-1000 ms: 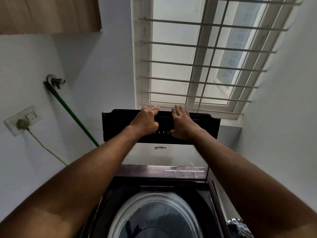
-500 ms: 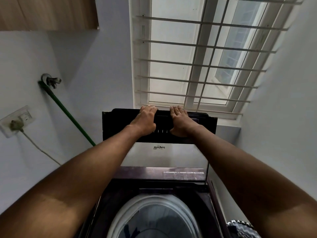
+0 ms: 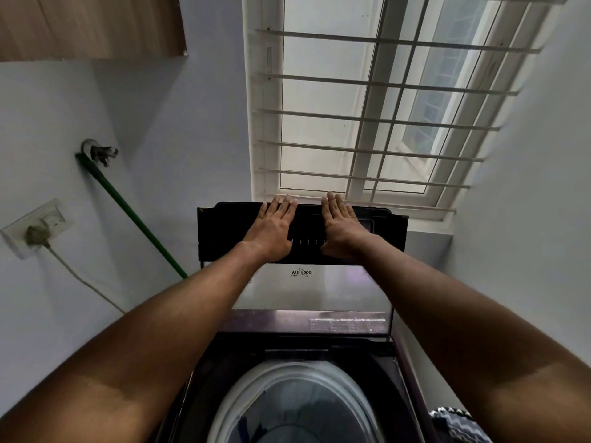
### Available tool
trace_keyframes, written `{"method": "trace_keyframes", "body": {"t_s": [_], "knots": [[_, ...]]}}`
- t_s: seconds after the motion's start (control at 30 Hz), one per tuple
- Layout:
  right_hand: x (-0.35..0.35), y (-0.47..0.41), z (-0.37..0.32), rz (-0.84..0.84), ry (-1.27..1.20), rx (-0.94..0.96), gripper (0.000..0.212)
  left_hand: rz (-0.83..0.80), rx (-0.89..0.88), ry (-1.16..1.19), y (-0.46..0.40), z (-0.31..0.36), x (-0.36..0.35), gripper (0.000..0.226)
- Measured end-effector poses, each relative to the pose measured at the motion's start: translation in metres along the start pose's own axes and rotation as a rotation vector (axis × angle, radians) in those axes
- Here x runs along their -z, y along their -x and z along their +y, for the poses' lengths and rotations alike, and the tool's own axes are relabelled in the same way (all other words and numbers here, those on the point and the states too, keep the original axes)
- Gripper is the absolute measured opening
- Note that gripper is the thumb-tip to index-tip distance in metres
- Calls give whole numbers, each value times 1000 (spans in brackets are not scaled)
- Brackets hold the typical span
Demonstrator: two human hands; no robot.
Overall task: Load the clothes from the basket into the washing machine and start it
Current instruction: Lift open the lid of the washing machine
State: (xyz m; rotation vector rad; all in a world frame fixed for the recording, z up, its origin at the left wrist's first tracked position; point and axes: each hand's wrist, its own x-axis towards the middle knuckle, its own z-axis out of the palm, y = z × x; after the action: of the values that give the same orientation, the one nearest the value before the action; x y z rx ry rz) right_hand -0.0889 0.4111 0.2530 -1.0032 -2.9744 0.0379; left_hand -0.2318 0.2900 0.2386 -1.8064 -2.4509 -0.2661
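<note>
The top-loading washing machine (image 3: 287, 346) stands below me with its lid (image 3: 220, 231) raised upright against the window sill. My left hand (image 3: 271, 228) lies flat on the lid's dark top band, fingers straight and pointing up. My right hand (image 3: 342, 231) lies flat beside it, fingers straight too. The round drum opening (image 3: 294, 407) with its pale rim shows below; dark cloth lies inside it. A black-and-white patterned cloth (image 3: 457, 425) shows at the bottom right, beside the machine.
A barred window (image 3: 367, 107) rises behind the lid. On the left wall are a tap (image 3: 102, 151) with a green hose (image 3: 134, 219), and a socket (image 3: 35, 230) with a plug and white cord. A wooden cabinet (image 3: 89, 24) hangs top left. A wall stands close on the right.
Both hands gripped the lid's top edge with curled fingers before; now their fingers are straight and flat against the lid. The lid stays upright.
</note>
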Motion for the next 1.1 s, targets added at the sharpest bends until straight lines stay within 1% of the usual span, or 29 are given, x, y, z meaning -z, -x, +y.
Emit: {"method": "trace_keyframes", "body": {"t_s": [0.1, 0.2, 0.3, 0.4, 0.47, 0.53, 0.6, 0.67, 0.73, 0.83, 0.97, 1.1], "knots": [[3, 5, -1, -2, 5, 0, 108, 18, 7, 54, 5, 4, 3, 87], [3, 15, -1, 33, -39, 24, 97, 55, 27, 149, 10, 9, 9, 83], [-3, 32, -2, 209, -54, 73, 83, 121, 21, 218, 17, 14, 12, 79], [-9, 53, -3, 362, -59, 143, 66, 238, -9, 251, 28, 20, 12, 74], [-13, 64, -3, 398, -56, 133, 57, 283, -50, 283, 37, 27, 11, 68], [-20, 72, -1, 405, -66, 99, 51, 291, -81, 306, 45, 33, 11, 59], [-25, 82, 0, 411, -90, 91, 43, 298, -98, 325, 52, 39, 9, 46], [-27, 94, 1, 454, -113, 77, 33, 296, -97, 381, 59, 48, 8, 34], [-32, 108, 5, 489, -165, 36, 28, 280, -87, 458, 69, 62, 5, 30], [-42, 137, 15, 510, -219, -59, 33, 203, -97, 552, 86, 86, -8, 33], [-66, 181, 39, 443, -258, -205, 33, -55, -231, 518, 106, 119, -44, 35], [-85, 230, 65, 371, -252, -338, 29, -132, -340, 528, 119, 162, -66, 33]]}}
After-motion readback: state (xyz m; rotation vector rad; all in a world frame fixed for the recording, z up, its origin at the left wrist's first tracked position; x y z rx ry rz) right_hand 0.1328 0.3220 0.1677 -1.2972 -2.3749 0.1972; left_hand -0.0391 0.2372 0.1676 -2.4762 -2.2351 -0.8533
